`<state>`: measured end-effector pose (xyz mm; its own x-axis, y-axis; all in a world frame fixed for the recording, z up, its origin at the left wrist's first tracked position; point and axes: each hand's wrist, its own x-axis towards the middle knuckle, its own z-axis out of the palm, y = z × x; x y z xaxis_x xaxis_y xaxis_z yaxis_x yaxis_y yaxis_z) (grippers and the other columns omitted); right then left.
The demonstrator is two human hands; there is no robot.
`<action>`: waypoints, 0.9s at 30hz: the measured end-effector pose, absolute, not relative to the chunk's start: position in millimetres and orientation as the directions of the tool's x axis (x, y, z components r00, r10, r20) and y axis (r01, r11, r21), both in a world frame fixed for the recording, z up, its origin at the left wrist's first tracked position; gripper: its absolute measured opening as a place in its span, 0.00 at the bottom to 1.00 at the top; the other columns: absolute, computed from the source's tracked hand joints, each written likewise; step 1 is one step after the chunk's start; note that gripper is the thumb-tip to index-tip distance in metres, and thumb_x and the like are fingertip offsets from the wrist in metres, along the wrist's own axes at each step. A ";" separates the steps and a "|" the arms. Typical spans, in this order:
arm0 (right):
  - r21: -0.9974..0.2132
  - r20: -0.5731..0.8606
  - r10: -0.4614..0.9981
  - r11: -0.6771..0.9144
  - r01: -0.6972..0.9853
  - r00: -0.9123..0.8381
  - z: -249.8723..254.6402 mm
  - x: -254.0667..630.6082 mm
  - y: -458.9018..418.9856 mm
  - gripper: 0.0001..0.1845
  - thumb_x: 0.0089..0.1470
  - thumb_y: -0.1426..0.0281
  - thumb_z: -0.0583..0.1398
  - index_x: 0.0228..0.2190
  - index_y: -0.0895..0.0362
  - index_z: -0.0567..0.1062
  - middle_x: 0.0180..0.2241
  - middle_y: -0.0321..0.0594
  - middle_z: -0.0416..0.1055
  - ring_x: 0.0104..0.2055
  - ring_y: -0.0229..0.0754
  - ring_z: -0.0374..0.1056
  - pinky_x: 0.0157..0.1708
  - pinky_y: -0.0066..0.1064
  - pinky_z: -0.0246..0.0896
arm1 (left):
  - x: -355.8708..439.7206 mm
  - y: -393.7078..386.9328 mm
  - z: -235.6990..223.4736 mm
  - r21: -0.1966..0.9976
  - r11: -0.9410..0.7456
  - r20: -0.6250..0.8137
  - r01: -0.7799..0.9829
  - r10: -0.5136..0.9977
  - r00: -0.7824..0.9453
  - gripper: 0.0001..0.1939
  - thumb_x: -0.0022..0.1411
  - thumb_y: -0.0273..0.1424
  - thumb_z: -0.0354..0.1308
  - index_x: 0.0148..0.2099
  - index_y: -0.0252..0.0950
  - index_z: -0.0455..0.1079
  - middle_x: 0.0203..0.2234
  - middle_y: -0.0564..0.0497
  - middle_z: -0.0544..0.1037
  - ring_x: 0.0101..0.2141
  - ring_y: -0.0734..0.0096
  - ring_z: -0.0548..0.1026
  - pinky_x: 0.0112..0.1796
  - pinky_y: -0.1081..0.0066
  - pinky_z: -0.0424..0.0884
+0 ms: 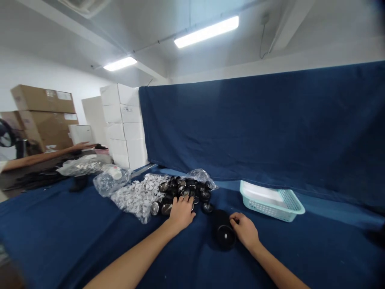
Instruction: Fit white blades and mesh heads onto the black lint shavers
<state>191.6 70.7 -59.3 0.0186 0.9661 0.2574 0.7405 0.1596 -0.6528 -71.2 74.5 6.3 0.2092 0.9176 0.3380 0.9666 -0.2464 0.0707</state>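
My left hand [181, 211] reaches into a heap of small round black and silver caps [183, 191] on the blue cloth, fingers curled down among them; whether it holds one is hidden. My right hand [245, 230] rests against a black round container [224, 233] lying on the cloth, its fingers wrapped on the container's right side. The caps spill out of a clear plastic bag [201, 175].
A bag of small white pieces [136, 196] lies left of the caps, more clear bags [110, 180] behind it. A mint basket [272, 203] stands to the right. A blue drape [264, 128] hangs behind. Another person's arm [45, 156] reaches over the left table. Boxes [123, 124] are stacked behind.
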 end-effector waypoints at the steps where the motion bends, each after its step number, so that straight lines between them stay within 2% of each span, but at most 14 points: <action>1: -0.662 0.258 0.966 0.169 0.731 0.011 -59.0 192.8 70.3 0.12 0.53 0.67 0.53 0.29 0.49 0.77 0.32 0.35 0.77 0.36 0.45 0.73 0.35 0.31 0.60 | -67.3 75.1 3.5 0.083 -0.223 0.332 0.971 0.925 0.185 0.27 0.52 0.31 0.63 0.56 0.36 0.67 0.54 0.38 0.70 0.53 0.44 0.67 0.53 0.49 0.57; 5: -0.702 0.264 0.964 0.203 0.683 -0.015 -56.5 196.8 67.9 0.12 0.53 0.66 0.53 0.30 0.48 0.77 0.32 0.34 0.79 0.37 0.46 0.74 0.35 0.31 0.61 | -58.6 77.9 -3.4 0.172 -0.137 0.315 0.975 0.946 0.077 0.27 0.51 0.26 0.62 0.55 0.40 0.67 0.54 0.42 0.69 0.51 0.49 0.70 0.51 0.54 0.62; 8: -0.722 0.273 0.962 0.222 0.655 -0.025 -53.2 198.7 66.1 0.12 0.52 0.66 0.53 0.29 0.49 0.78 0.32 0.33 0.79 0.37 0.45 0.74 0.35 0.31 0.62 | -57.9 80.0 -2.0 0.287 -0.106 0.316 0.952 0.949 0.011 0.27 0.49 0.25 0.63 0.53 0.39 0.69 0.55 0.42 0.68 0.48 0.53 0.73 0.50 0.59 0.66; 11: -0.730 0.283 0.959 0.234 0.642 -0.027 -51.3 199.5 65.4 0.13 0.52 0.67 0.53 0.29 0.49 0.78 0.33 0.33 0.79 0.38 0.45 0.74 0.36 0.30 0.63 | -59.7 81.0 0.5 0.438 -0.111 0.339 0.892 0.940 -0.049 0.19 0.54 0.26 0.61 0.50 0.37 0.72 0.53 0.43 0.70 0.47 0.59 0.74 0.51 0.64 0.67; 14: -0.737 0.288 0.957 0.240 0.632 -0.028 -51.4 199.2 65.4 0.13 0.53 0.66 0.53 0.30 0.49 0.78 0.34 0.34 0.79 0.39 0.45 0.74 0.37 0.31 0.63 | -60.2 79.9 -0.9 0.595 -0.106 0.353 0.796 0.925 -0.141 0.12 0.60 0.29 0.56 0.46 0.35 0.74 0.46 0.44 0.77 0.48 0.61 0.74 0.52 0.66 0.67; 17: -0.749 0.297 0.954 0.250 0.614 -0.026 -52.4 198.0 65.7 0.13 0.53 0.66 0.53 0.30 0.50 0.78 0.34 0.35 0.78 0.38 0.46 0.73 0.37 0.32 0.63 | -55.0 79.2 -6.1 0.735 -0.075 0.310 0.674 0.921 -0.236 0.14 0.64 0.33 0.51 0.46 0.33 0.74 0.39 0.44 0.80 0.37 0.64 0.79 0.38 0.69 0.75; 21: -0.763 0.328 0.944 0.278 0.583 -0.020 -54.2 196.4 66.7 0.11 0.52 0.67 0.54 0.27 0.50 0.77 0.32 0.35 0.78 0.36 0.46 0.73 0.37 0.33 0.63 | -42.8 82.9 -13.1 0.842 -0.060 0.237 0.537 0.934 -0.267 0.19 0.66 0.35 0.45 0.48 0.30 0.72 0.31 0.45 0.80 0.24 0.71 0.78 0.20 0.76 0.69; 24: -0.762 0.366 0.931 0.306 0.570 -0.010 -54.5 195.8 66.9 0.11 0.52 0.66 0.54 0.27 0.51 0.77 0.31 0.37 0.76 0.36 0.46 0.73 0.38 0.34 0.65 | -38.4 87.6 -17.2 0.869 -0.070 0.197 0.490 0.957 -0.211 0.19 0.64 0.37 0.48 0.47 0.31 0.74 0.26 0.48 0.78 0.19 0.73 0.75 0.16 0.78 0.63; 27: -0.755 0.415 0.910 0.356 0.551 -0.018 -52.9 194.4 64.7 0.13 0.52 0.67 0.55 0.36 0.52 0.77 0.38 0.41 0.75 0.38 0.45 0.72 0.42 0.36 0.67 | -40.6 91.1 -23.1 0.866 -0.104 0.200 0.489 0.969 -0.146 0.18 0.62 0.37 0.49 0.45 0.33 0.75 0.21 0.51 0.75 0.18 0.73 0.72 0.18 0.76 0.65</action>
